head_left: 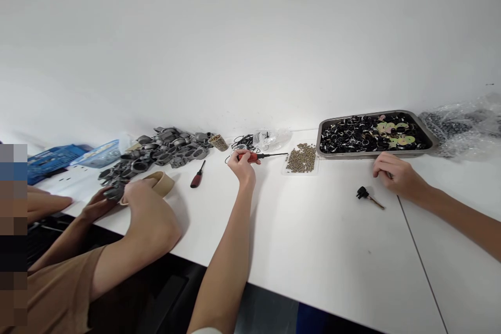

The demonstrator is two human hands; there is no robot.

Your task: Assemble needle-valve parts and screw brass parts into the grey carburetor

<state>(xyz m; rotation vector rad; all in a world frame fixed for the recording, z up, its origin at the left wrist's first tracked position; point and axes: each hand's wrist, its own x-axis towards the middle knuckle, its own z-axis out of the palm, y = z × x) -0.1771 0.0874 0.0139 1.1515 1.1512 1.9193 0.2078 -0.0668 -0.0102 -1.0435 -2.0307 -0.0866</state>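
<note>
My left hand is closed round the red handle of a screwdriver, whose shaft points right towards a clear tray of small brass-coloured screws. My right hand rests at the front edge of a metal tray full of black parts; its fingers are curled, and what they hold, if anything, is hidden. A black part with a thin brownish shaft lies on the white table, left of and below my right hand.
At left, a person's hands work by a tan ring and a pile of grey metal parts. Another red screwdriver, a screw-filled cup, black rings, blue baskets and plastic bags lie around.
</note>
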